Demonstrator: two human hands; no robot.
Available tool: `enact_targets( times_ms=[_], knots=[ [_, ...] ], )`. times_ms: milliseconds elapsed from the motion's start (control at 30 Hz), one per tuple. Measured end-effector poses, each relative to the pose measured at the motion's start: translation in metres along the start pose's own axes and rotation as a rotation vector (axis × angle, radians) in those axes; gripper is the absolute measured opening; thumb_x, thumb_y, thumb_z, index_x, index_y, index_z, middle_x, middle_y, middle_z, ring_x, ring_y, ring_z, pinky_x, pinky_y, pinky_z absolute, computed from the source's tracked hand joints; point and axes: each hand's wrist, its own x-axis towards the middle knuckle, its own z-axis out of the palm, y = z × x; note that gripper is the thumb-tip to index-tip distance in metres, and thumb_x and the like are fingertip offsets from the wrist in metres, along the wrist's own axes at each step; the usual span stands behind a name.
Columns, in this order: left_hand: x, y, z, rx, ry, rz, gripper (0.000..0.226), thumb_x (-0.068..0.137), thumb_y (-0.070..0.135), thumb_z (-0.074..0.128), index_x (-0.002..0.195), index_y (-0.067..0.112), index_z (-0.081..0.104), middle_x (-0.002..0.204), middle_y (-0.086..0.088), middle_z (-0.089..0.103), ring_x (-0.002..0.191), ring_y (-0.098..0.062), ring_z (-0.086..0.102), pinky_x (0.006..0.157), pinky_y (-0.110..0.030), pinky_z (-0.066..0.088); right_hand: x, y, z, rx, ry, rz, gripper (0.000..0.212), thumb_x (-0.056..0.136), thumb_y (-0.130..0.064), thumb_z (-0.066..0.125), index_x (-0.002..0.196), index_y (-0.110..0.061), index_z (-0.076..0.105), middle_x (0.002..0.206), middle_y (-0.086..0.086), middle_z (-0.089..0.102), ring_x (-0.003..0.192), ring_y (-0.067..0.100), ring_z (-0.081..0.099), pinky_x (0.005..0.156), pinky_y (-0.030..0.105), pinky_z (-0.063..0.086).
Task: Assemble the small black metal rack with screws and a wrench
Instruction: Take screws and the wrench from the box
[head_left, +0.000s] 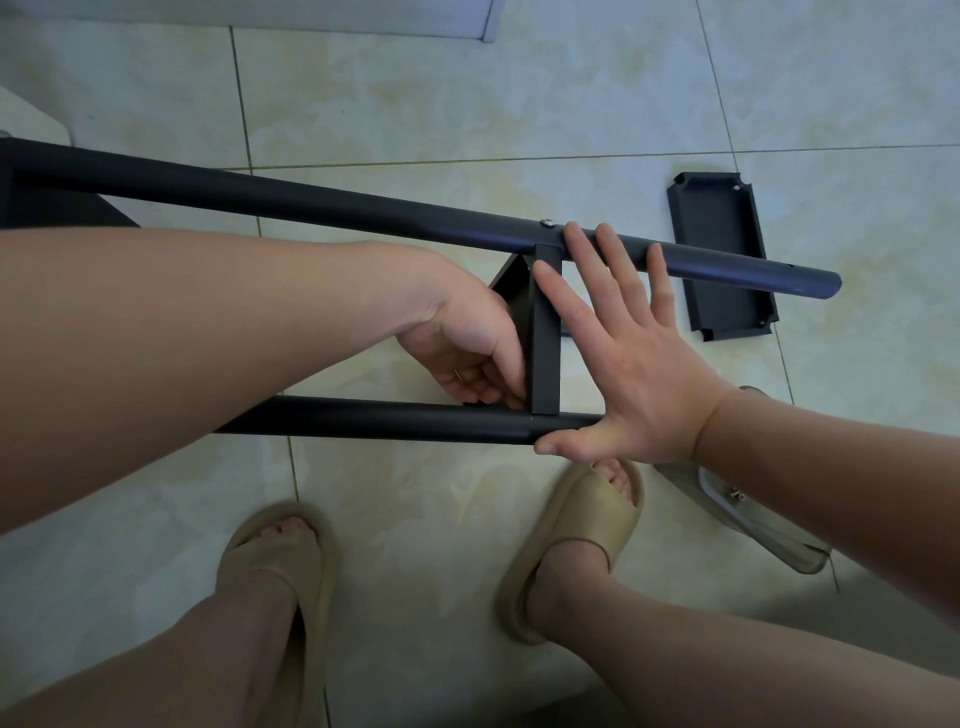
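the rack (363, 210) lies across mid-frame, long axis left-right, with the right hand (639, 364) spread over both tubes (374, 415) just right of the crossbar (545, 332) and the left hand (467, 358) curled at its lower joint, grip unclear.

Left hand (478, 358) curled, pinching; right hand (641, 366) flat, fingers spread.

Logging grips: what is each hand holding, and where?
Right hand holds nothing: open, fingers on far tube, thumb on near tube. Left hand curls at the crossbar base; its hold cannot be told.
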Motion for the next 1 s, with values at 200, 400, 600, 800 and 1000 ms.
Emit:
enact_targets(
  times_ms=[200,400,600,800,1000],
  knots=[
    [-0.0019,-0.0038,-0.0012,-0.039,-0.025,-0.004,0.016,0.090,0.005,0.065,0.099,0.017,0.072,0.091,0.001,0.071,0.078,-0.012,0.062,0.081,-0.027,0.051,0.0002,-0.0001,-0.0002,-0.004,-0.002,0.002,0.130,0.069,-0.095,0.040,0.163,-0.013,0.006,0.169,0.019,-0.005,0.155,0.041,-0.010,0.118,0.072,-0.003],
    [0.0001,-0.0013,-0.0001,-0.019,-0.024,-0.020,0.021,0.090,0.011,0.066,0.075,0.020,0.077,0.077,0.002,0.070,0.062,-0.009,0.055,0.068,-0.024,0.050,0.0001,0.0002,0.0004,-0.008,0.002,0.000,0.129,0.069,-0.095,0.039,0.163,-0.013,0.006,0.169,0.020,-0.004,0.155,0.042,-0.009,0.118,0.072,-0.003],
    [0.0017,-0.0004,0.0004,-0.001,0.008,-0.026,0.010,0.089,0.009,0.067,0.084,0.016,0.072,0.075,0.002,0.070,0.060,-0.008,0.054,0.067,-0.022,0.050,0.0001,0.0001,0.0003,-0.003,0.003,0.000,0.129,0.069,-0.095,0.041,0.163,-0.013,0.005,0.169,0.019,-0.005,0.155,0.042,-0.010,0.118,0.072,-0.003],
    [0.0004,-0.0026,0.0002,-0.051,-0.008,-0.006,0.013,0.090,0.003,0.066,0.089,0.015,0.072,0.076,0.002,0.069,0.065,-0.009,0.057,0.070,-0.023,0.051,0.0003,0.0005,0.0010,-0.001,0.008,-0.003,0.129,0.069,-0.095,0.041,0.163,-0.014,0.005,0.169,0.020,-0.005,0.155,0.042,-0.010,0.118,0.071,-0.004],
    [-0.0055,-0.0034,-0.0039,0.058,0.003,-0.079,0.013,0.088,0.018,0.069,0.100,0.023,0.074,0.095,0.005,0.072,0.085,-0.013,0.062,0.090,-0.034,0.050,0.0004,0.0012,0.0014,-0.006,0.010,-0.005,0.129,0.070,-0.096,0.039,0.163,-0.015,0.003,0.169,0.019,-0.006,0.155,0.041,-0.010,0.119,0.071,-0.004]
  ],
)
